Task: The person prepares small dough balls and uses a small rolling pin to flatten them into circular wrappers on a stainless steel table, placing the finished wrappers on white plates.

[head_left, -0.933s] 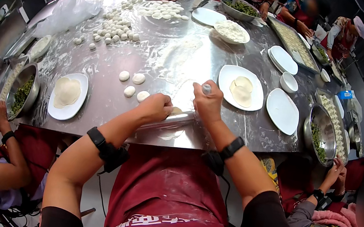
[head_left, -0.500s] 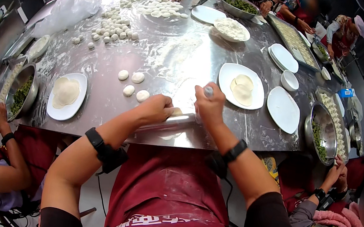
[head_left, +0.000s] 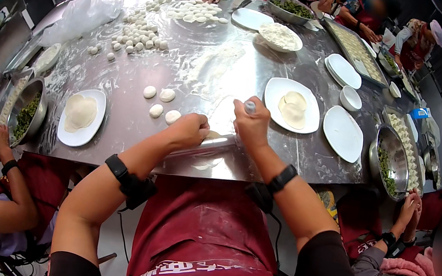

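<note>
My right hand is closed round a grey rolling pin, whose rounded end sticks out above the fist. To its left, my left hand has its fingers curled down at the edge of a pale dough piece, mostly hidden by the hand. A shiny strip lies just below both hands; I cannot tell what it is. Beyond my left hand sit several small dough rounds. Right of the pin, a white square plate holds flat dough wrappers.
More wrappers lie on a left plate. A flour bowl and many dough pieces stand farther back. Steel bowls of green filling flank the floury table. Co-workers' hands are at both sides and the far edge.
My right hand has shifted slightly left and up with the rolling pin. My left hand has barely moved. At the right, a co-worker's hands have come closer together.
</note>
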A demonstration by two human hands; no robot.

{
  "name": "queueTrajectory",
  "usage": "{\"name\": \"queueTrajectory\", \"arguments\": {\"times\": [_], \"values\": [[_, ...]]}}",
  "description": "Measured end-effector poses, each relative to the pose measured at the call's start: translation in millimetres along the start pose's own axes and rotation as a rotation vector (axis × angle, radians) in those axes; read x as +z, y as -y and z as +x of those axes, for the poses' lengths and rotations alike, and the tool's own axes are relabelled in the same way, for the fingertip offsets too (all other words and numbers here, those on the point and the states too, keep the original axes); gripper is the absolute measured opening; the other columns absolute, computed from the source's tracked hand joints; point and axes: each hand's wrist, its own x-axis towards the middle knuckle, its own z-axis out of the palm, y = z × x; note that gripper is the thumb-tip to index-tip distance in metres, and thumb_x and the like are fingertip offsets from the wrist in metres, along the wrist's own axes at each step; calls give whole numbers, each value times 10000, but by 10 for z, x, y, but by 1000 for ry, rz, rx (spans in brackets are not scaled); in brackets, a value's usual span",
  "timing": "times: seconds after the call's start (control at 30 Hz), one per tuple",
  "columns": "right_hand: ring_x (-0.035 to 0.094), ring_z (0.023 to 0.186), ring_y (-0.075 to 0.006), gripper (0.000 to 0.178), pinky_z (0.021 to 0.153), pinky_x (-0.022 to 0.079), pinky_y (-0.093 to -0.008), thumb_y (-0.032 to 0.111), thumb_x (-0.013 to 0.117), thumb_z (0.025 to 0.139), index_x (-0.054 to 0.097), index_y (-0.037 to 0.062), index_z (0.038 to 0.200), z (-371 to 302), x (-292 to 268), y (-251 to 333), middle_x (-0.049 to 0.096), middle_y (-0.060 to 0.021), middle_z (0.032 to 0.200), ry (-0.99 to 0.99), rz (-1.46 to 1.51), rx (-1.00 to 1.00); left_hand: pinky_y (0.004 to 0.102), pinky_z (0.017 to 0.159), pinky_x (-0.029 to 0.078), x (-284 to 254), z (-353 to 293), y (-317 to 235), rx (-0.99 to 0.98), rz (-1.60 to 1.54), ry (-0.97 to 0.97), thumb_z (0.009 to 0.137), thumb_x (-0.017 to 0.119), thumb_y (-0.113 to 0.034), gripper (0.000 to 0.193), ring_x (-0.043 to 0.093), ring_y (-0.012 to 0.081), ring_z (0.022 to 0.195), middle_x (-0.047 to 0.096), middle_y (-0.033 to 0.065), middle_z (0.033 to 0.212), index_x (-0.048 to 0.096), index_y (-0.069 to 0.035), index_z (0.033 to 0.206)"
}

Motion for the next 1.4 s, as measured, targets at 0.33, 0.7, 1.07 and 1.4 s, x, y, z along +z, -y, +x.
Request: {"name": "queueTrajectory", "arguments": {"times": [0.33,0.7,1.07,1.4], "values": [[477,391,-79,162,339,317,-246,20,610,842,503,38,723,-658,-343,248,525,-47,508,43,100,43,290,603,437,-70,-162,210,-27,-246,112,788,594,-55,94,525,123,668,590,55,715,602,25,839],[511,457,-212,203,473,435,-340,152,673,817,548,9,745,-342,-224,74,536,-174,554,55,-68,-46,272,551,412,-155,-251,-39,-185,-195,147,795,611,-165,171,498,101,609,561,22,654,610,5,808],[489,470,-133,184,464,410,-308,124,678,815,544,16,749,-654,-398,268,514,-117,529,112,113,-80,243,695,441,27,967,-904,89,-581,107,849,614,-147,222,562,115,816,598,48,901,561,3,1004],[420,471,-73,202,436,374,-279,103,686,817,531,20,717,-683,-368,260,460,-73,497,104,165,-43,446,833,469,-114,-1,102,-28,773,-125,833,556,-109,322,555,405,993,554,247,1068,513,-20,1139]]}}
